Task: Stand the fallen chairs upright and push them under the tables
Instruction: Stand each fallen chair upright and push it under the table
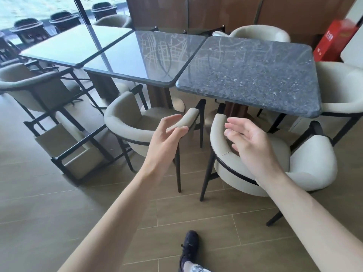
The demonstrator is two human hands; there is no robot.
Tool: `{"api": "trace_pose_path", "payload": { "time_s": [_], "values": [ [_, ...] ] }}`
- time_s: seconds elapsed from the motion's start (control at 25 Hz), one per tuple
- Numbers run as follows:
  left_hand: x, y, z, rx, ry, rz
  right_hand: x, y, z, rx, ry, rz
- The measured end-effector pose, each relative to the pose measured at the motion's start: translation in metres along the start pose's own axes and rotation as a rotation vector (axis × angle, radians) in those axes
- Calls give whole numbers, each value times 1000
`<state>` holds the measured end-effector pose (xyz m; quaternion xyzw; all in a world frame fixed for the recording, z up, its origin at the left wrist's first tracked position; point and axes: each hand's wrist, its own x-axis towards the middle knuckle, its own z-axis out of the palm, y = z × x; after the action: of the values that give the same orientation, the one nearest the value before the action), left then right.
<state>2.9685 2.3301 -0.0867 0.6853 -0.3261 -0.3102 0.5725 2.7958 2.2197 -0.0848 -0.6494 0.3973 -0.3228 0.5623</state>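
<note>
Looking down from the head cam, both hands are out in front with fingers spread, holding nothing. The left hand (167,134) hovers right at the arm tip of the left chair (125,122), maybe brushing it, can't tell for sure. The right hand (249,138) floats over the curved back of the right chair (231,165), not clamped on it. Both chairs are upright but sit out from the tables, open fronts facing the dark table (255,75). So I'd say the push runs straight away from the body, each hand on its own chair. A fallen chair (72,146) lies on its side well off to the left, nearer the left hand.
</note>
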Motion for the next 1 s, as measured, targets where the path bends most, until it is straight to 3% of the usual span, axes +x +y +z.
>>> {"api": "trace_pose_path", "payload": {
  "time_s": [0.56, 0.8, 0.92, 1.0],
  "values": [
    [179, -37, 5, -79, -79, -36, 162, 66, 76, -55, 15, 197],
    [211, -71, 23, -123, -145, -80, 187, 105, 73, -124, 154, 221],
    [220, -94, 41, -112, -184, -105, 190, 156, 60, -478, 170, 286],
    [220, -107, 52, -110, -226, -114, 183, 199, 46, -891, 37, 450]
  ]
}}
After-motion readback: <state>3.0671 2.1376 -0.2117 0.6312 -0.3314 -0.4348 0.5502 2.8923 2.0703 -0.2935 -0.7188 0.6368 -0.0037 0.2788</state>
